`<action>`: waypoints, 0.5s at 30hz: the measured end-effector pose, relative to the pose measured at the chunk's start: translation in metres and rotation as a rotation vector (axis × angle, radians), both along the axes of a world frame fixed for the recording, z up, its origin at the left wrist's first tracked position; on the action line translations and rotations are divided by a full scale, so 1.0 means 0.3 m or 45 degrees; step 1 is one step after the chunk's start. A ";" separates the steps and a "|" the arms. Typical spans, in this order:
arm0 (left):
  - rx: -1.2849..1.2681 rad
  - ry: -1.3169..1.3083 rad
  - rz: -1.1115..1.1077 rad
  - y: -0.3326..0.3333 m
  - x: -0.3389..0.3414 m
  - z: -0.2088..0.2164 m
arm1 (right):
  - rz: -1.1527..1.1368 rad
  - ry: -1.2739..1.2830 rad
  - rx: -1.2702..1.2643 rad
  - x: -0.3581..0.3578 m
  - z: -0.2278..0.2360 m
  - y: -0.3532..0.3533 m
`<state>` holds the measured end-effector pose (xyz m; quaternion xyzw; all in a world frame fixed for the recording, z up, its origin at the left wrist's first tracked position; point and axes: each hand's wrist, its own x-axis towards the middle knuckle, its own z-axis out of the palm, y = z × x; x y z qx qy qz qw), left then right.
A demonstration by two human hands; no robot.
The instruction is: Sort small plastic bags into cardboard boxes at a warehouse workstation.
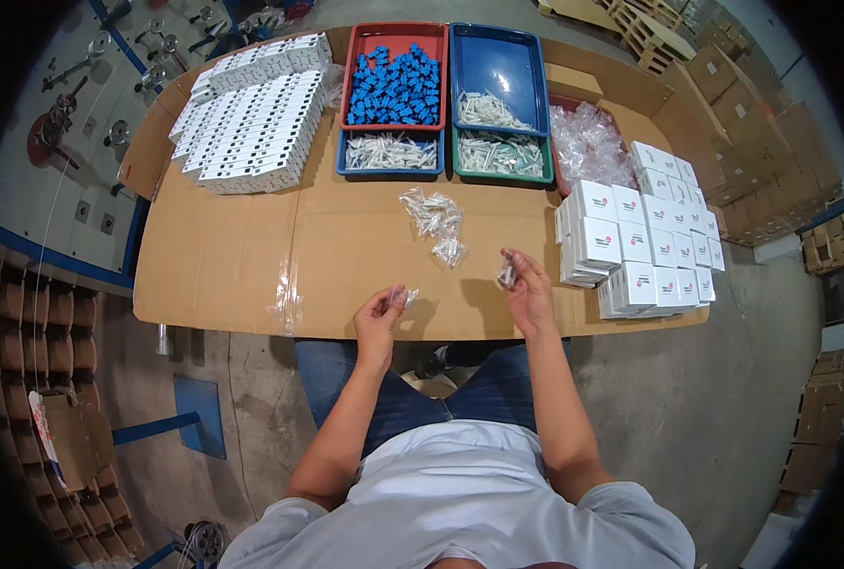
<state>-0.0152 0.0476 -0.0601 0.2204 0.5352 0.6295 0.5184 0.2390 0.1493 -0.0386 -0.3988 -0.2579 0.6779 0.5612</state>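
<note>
Work at a cardboard-covered desk (213,256), viewed from above. The left hand (378,321), just below the centre of the frame, pinches a clear plastic bag (409,298) between thumb and fingers; whether this bag contains anything cannot be told. The right hand (533,296), right of centre and slightly higher, grasps a small packet (507,273) at its fingertips, clear-walled with pale contents. Both hands are raised over the near part of the desk and stand well apart.

Centre: a loose heap of filled packets (431,214), clear with white pieces inside, lies above the gap between the hands. Upper centre: a red tray (369,38) of blue pieces (395,85) stands behind a blue tray (390,172) of white stick-like pieces (390,150); to their right, a larger blue tray (495,66), partly filled with similar white pieces, stands behind a green tray (503,177) holding more. Right of these, crumpled clear plastic (588,142) fills a further reddish tray (562,180). Upper left: white cartons (251,114) are packed in close rows on the desk. Right: white boxes (640,242) form a stepped stack, the right hand being near its left side. Lower centre: the seated person's jeans (393,408) and pale shirt (460,493).
</note>
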 end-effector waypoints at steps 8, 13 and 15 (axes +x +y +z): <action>-0.013 0.257 -0.270 0.009 0.009 0.046 | 0.232 0.031 -0.035 0.000 0.031 -0.016; -0.041 -0.113 -0.347 0.034 0.061 0.105 | 0.301 -0.012 -0.057 0.001 0.017 0.001; -0.015 -0.040 -0.384 0.038 0.074 0.088 | 0.295 -0.009 -0.036 0.003 0.008 0.017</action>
